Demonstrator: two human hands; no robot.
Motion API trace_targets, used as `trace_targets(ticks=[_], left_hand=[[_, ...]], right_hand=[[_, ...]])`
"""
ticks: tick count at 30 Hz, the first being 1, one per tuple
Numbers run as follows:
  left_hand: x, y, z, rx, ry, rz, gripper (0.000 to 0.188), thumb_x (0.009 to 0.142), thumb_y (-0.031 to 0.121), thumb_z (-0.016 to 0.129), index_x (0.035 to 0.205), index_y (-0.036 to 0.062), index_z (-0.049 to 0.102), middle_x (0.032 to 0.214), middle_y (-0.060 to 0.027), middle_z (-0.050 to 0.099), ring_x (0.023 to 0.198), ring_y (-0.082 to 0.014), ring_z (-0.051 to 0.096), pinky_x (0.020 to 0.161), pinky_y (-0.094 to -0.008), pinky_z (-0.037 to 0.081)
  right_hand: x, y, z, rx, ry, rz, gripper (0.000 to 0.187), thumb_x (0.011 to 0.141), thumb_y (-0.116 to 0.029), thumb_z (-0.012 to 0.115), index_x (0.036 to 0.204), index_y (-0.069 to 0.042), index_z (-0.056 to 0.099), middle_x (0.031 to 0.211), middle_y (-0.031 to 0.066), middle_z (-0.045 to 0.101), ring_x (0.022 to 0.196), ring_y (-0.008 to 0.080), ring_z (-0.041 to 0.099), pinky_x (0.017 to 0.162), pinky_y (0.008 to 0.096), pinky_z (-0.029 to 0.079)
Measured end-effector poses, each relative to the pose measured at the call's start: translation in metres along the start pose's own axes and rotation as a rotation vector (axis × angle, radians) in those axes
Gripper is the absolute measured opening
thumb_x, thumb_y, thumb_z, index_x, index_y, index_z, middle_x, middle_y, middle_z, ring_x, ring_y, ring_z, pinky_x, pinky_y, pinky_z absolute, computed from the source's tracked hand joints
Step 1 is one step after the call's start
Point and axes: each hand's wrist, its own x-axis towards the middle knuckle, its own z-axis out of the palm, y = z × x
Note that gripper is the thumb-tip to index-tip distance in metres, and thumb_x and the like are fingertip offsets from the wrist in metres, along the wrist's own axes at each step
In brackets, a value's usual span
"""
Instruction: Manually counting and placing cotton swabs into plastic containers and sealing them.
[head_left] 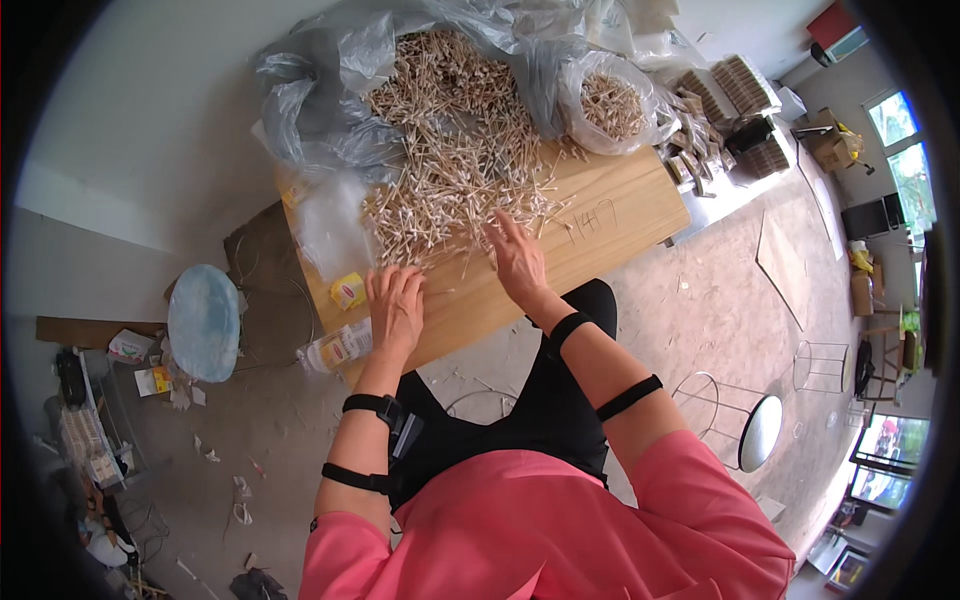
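Observation:
A large heap of cotton swabs [450,160] spills from a grey plastic bag [320,90] across the wooden table [610,205]. My left hand [397,312] rests over the table at the heap's near left edge. Its fingers are bent a little and spread, with nothing visible in them. My right hand [518,265] reaches to the near side of the heap, fingers apart, the tips at the swabs. I see no swab held in it. Beside my left hand lie a small yellow packet [347,291] and a clear printed plastic bag [340,347].
A clear bag of swabs [612,108] stands at the back right. Past it are stacked packs [745,85]. A blue round stool [204,323] is at the left, another stool [760,433] at the right. Scraps litter the floor.

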Motion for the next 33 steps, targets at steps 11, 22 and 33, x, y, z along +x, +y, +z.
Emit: trace_targets(ticks=[11, 22, 33], left_hand=[[-0.068, 0.034, 0.013, -0.113, 0.036, -0.133, 0.029, 0.085, 0.011, 0.066, 0.114, 0.0092, 0.063, 0.115, -0.0058, 0.060, 0.111, -0.0285, 0.053, 0.094, -0.0453, 0.041], [-0.058, 0.039, 0.024, -0.108, 0.161, -0.260, 0.018, 0.081, 0.010, 0.071, 0.097, 0.0083, 0.063, 0.100, -0.0053, 0.058, 0.099, -0.0312, 0.054, 0.086, -0.0454, 0.042], [-0.078, 0.028, 0.027, -0.295, 0.233, -0.382, 0.035, 0.079, 0.006, 0.072, 0.111, 0.0078, 0.060, 0.108, -0.0102, 0.054, 0.106, -0.0343, 0.051, 0.091, -0.0451, 0.042]], right_hand=[[-0.039, -0.054, 0.015, 0.358, -0.139, -0.146, 0.029, 0.084, -0.005, 0.058, 0.112, -0.010, 0.066, 0.118, 0.0084, 0.062, 0.100, 0.0315, 0.062, 0.080, 0.0406, 0.053], [-0.043, -0.056, 0.026, 0.432, -0.173, 0.126, 0.014, 0.086, -0.014, 0.064, 0.099, -0.009, 0.064, 0.102, 0.0117, 0.061, 0.087, 0.0357, 0.064, 0.071, 0.0449, 0.052], [-0.050, -0.069, 0.029, 0.469, -0.273, 0.120, 0.020, 0.083, -0.017, 0.067, 0.101, -0.010, 0.064, 0.094, 0.0127, 0.062, 0.082, 0.0365, 0.064, 0.071, 0.0455, 0.052]])
